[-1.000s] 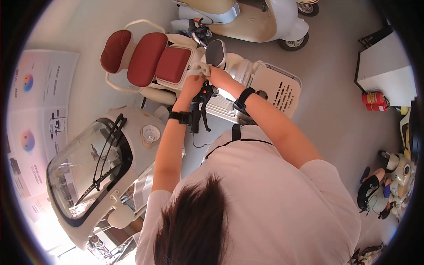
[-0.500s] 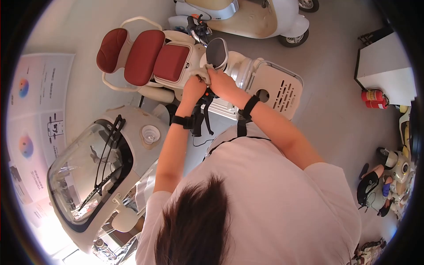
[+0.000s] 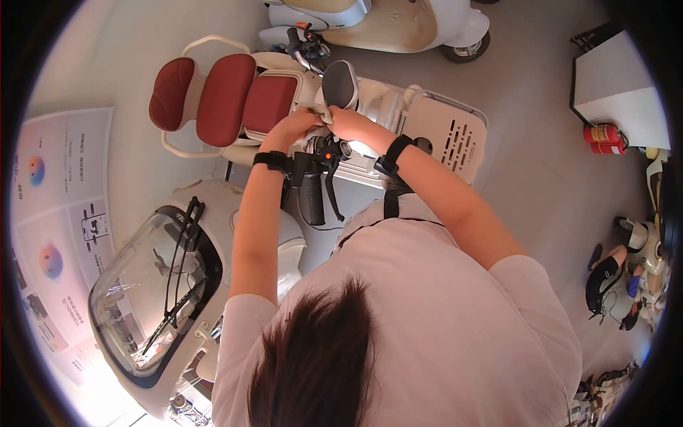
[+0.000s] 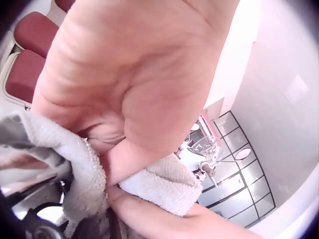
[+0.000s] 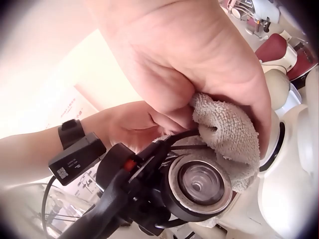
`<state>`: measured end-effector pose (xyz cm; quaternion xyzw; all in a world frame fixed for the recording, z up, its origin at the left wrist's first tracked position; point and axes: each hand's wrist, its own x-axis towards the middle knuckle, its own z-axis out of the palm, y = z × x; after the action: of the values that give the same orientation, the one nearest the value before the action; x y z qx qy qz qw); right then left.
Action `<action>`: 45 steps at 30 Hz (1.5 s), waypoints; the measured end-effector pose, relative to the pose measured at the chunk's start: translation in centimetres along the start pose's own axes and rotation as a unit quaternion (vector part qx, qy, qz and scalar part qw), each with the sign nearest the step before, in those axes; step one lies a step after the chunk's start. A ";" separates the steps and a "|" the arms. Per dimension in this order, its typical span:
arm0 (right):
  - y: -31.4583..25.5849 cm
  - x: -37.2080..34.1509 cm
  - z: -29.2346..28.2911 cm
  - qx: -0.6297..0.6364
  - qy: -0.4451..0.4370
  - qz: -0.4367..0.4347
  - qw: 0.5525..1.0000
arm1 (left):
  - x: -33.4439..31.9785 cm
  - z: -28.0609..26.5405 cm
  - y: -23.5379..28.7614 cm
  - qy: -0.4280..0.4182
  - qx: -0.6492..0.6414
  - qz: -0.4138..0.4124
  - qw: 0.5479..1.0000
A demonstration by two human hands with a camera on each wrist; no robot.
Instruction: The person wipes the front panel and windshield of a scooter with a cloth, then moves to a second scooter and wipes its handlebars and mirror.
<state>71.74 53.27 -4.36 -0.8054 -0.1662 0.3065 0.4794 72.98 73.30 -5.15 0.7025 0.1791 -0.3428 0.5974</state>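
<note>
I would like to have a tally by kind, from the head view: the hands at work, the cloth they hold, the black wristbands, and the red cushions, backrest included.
Hands: 2 (left hand, right hand)
Cloth: 1
Black wristbands: 2
Red cushions: 3
Total: 8

Left grip (image 4: pixel 129 79) on a pale nubby cloth (image 4: pixel 162 184), red seats (image 4: pixel 27 74) beyond, dark-framed panes (image 4: pixel 239 169) at right

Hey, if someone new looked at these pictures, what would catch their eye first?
Probably the red seats at the upper left of the head view. Next, the left hand and right hand, holding a pale cloth near the black handlebar. Red fire extinguishers also stand out toward the right edge.
</note>
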 end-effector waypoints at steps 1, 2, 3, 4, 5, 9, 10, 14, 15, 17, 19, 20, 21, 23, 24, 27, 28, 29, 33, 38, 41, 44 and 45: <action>0.1 0.1 0.1 -0.001 0.000 0.000 1.000 | -1.7 0.7 0.9 0.000 0.000 0.001 1.000; 0.5 0.5 0.4 -0.048 0.016 -0.010 0.999 | -4.6 1.8 2.8 0.007 0.149 0.080 0.986; 0.9 0.9 0.8 -0.095 0.032 -0.020 0.995 | -6.7 2.6 4.3 0.015 0.294 0.157 0.943; 1.1 1.1 1.0 -0.096 0.032 -0.021 0.995 | -7.5 3.0 4.9 0.017 0.293 0.159 0.943; 1.2 1.2 1.3 -0.096 0.050 -0.015 0.994 | -8.3 3.6 5.5 0.039 0.313 0.124 0.941; 1.7 0.9 1.7 -0.092 0.074 -0.024 0.993 | 0.1 0.7 -3.5 0.104 0.259 0.142 0.950; 1.7 0.6 1.4 -0.095 0.073 -0.029 0.992 | -0.5 0.7 -3.7 0.118 0.357 0.155 0.914; -0.1 -2.6 -0.7 -0.052 0.072 -0.073 0.993 | -7.0 2.7 -5.0 0.156 0.133 0.179 0.962; -1.2 -3.9 -1.2 -0.013 0.059 -0.068 0.996 | -9.2 3.6 -4.2 0.156 0.133 0.180 0.962; -2.9 -5.9 -1.4 -0.035 0.055 -0.077 0.995 | -11.8 4.9 -3.1 0.183 0.116 0.172 0.961; -3.5 -7.1 -0.9 -0.056 0.051 -0.085 0.994 | -12.2 5.5 -3.2 0.212 0.129 0.184 0.951; -3.7 -7.5 -0.5 -0.087 0.083 -0.115 0.986 | -12.2 5.8 -3.1 0.241 0.143 0.196 0.940; -3.8 -7.8 -0.2 -0.117 0.114 -0.145 0.976 | -11.8 6.0 -3.2 0.240 0.143 0.195 0.940; -3.5 -7.6 0.6 -0.132 0.113 -0.110 0.979 | -11.1 6.5 -3.4 0.308 0.245 0.265 0.880; -3.2 -7.3 1.0 -0.147 0.136 -0.109 0.974 | -10.5 6.1 -3.9 0.306 0.245 0.264 0.881; -2.6 -5.5 1.6 -0.129 0.141 -0.079 0.978 | -7.1 4.5 -4.8 0.270 0.318 0.306 0.856; -2.3 -4.5 1.6 -0.097 0.123 -0.050 0.986 | -5.9 4.2 -5.0 0.249 0.311 0.252 0.882; -1.9 -3.5 1.6 -0.097 0.119 -0.049 0.987 | -4.8 3.8 -5.1 0.228 0.301 0.196 0.905; 1.6 1.2 2.3 -0.063 0.077 -0.044 0.994 | 1.3 -0.2 -6.6 0.205 0.473 0.299 0.803; 2.1 2.3 2.3 -0.066 0.035 -0.016 0.997 | 1.0 -0.2 -1.8 0.078 0.223 0.040 0.971; 2.4 2.7 2.4 -0.050 0.041 -0.009 0.998 | 4.5 -3.4 -4.0 -0.007 0.101 0.000 0.995; 1.9 2.4 2.1 -0.037 0.060 -0.041 0.997 | -2.0 -0.3 -0.4 -0.017 -0.026 0.018 0.999; 1.8 2.3 1.8 -0.038 0.059 -0.042 0.997 | -2.7 0.2 -0.2 -0.016 -0.027 0.019 0.999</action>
<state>72.28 54.95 -7.31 -0.8320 -0.1830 0.2317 0.4697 70.89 73.60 -3.44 0.6838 0.1658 -0.3373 0.6254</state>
